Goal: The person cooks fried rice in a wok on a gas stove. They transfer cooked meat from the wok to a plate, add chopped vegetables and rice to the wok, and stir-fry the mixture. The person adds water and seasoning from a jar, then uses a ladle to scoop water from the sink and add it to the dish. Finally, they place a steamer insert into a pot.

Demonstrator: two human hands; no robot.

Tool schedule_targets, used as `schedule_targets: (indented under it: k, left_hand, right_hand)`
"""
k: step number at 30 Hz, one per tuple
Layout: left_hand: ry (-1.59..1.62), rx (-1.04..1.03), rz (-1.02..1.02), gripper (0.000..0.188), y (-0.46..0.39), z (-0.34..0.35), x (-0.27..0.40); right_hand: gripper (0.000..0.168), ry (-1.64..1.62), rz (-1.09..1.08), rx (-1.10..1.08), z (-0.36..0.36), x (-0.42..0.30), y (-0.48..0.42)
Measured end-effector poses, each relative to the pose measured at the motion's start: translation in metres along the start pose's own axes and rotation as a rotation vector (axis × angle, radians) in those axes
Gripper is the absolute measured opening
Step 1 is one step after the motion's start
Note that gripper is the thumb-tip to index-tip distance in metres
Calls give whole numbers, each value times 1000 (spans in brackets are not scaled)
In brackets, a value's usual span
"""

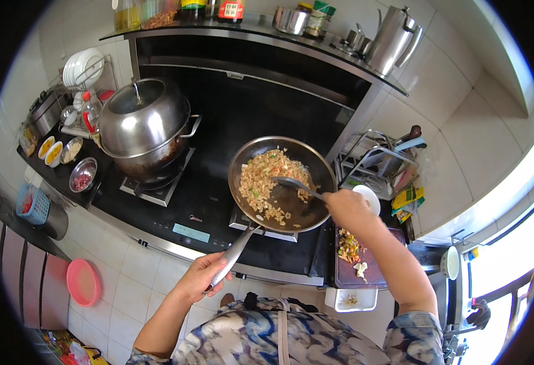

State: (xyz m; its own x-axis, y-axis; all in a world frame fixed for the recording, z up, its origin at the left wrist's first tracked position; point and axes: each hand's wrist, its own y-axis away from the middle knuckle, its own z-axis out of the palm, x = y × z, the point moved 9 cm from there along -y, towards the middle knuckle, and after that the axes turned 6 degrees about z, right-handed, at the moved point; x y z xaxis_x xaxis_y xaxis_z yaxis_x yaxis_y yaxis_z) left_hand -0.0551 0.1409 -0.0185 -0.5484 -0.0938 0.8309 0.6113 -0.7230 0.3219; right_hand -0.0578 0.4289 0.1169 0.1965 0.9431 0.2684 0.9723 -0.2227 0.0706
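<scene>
My left hand [204, 276] grips the metal handle [235, 256] of a frying pan [290, 219] over the right burner of a black cooktop. Fried rice [267, 175] with bits of green and orange covers the left and upper parts of the pan. In my right hand [350, 210] is a dark spatula [294, 184], its head against the rice near the pan's middle. Just beyond that hand, a white bowl [368, 199] is partly hidden. Below my right forearm, a cutting board [374, 269] bears chopped vegetables [349, 246] and white pieces [360, 269].
A lidded steel wok [143, 123] stands on the left burner. Left of it are small bowls of ingredients [83, 175] and a bottle with a red cap [91, 112]. A knife rack [376, 155] stands right of the pan. Overhead, a shelf [258, 27] holds bottles and a steel kettle [392, 41].
</scene>
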Motion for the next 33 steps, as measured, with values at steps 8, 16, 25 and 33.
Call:
schedule_targets:
  k: [8, 16, 25, 33]
  left_hand:
    - [36, 18, -24, 34, 0, -2, -2]
    - [42, 29, -3, 34, 3, -2, -3]
    - [38, 45, -29, 34, 1, 0, -6]
    - [52, 14, -2, 36, 0, 3, -8]
  right_hand:
    - [20, -1005, 454, -520, 62, 87, -9]
    - [28, -754, 9, -16, 27, 17, -27]
    - [18, -243, 108, 69, -13, -15, -73]
    - [23, 115, -316, -33, -30, -80, 0]
